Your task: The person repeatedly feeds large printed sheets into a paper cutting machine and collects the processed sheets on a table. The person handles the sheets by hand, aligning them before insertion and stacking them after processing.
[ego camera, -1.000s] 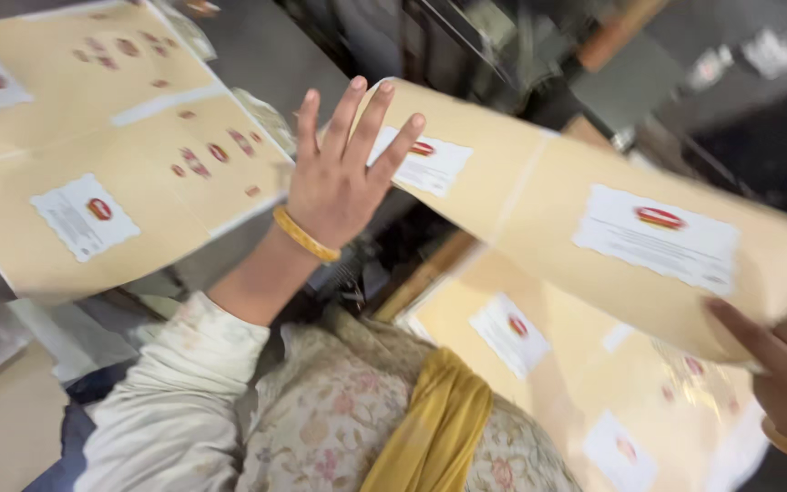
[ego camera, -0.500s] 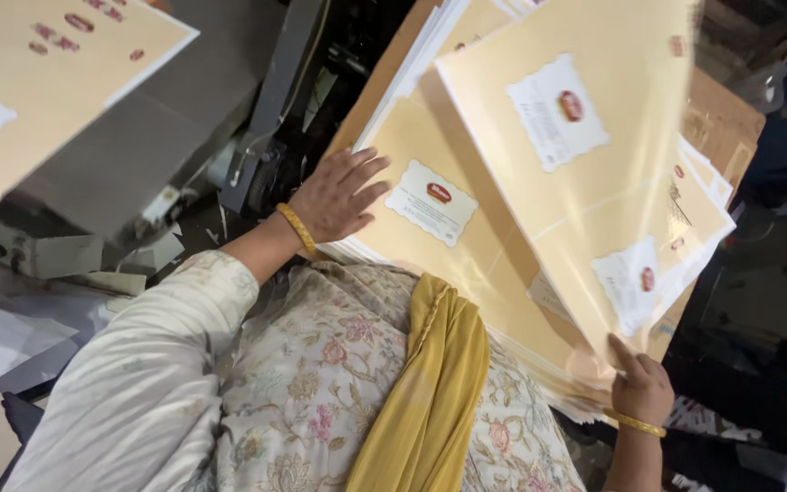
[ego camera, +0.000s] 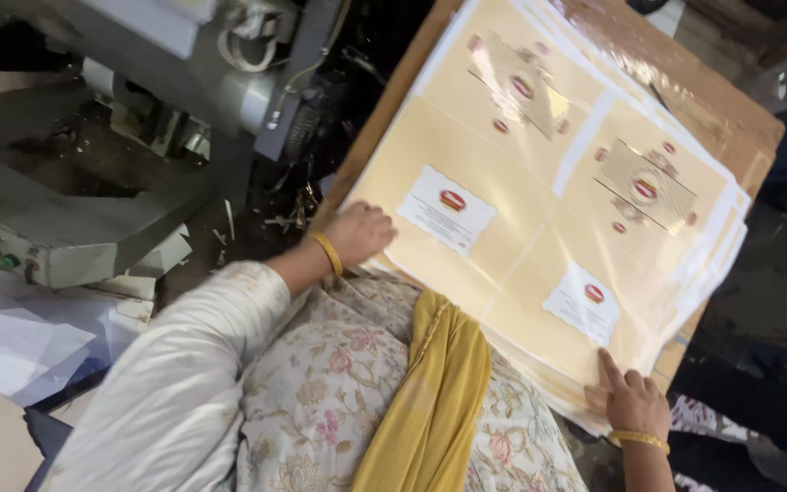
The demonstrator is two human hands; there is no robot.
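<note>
A stack of large cream-yellow printed sheets (ego camera: 503,264) with white labels and red ovals lies flat on a brown board (ego camera: 747,128). My left hand (ego camera: 359,232) sits at the stack's near-left edge, fingers curled on the top sheet's edge, a yellow bangle at the wrist. At the near-right corner, my right hand (ego camera: 632,401) rests on the stack with the index finger stretched onto the top sheet and the other fingers at the edge. It wears a yellow bangle too. My floral top and yellow scarf (ego camera: 430,392) fill the foreground.
A grey machine (ego camera: 93,210) with small coloured buttons stands to the left, wires and a dark gap with paper scraps between it and the board. White paper sheets (ego camera: 11,346) lie at lower left. Dark floor lies to the right of the board.
The sheet that was held up in the air now lies flat on the stack. My left hand has gone from spread open to curled at the edge; my right hand rests on the near corner.
</note>
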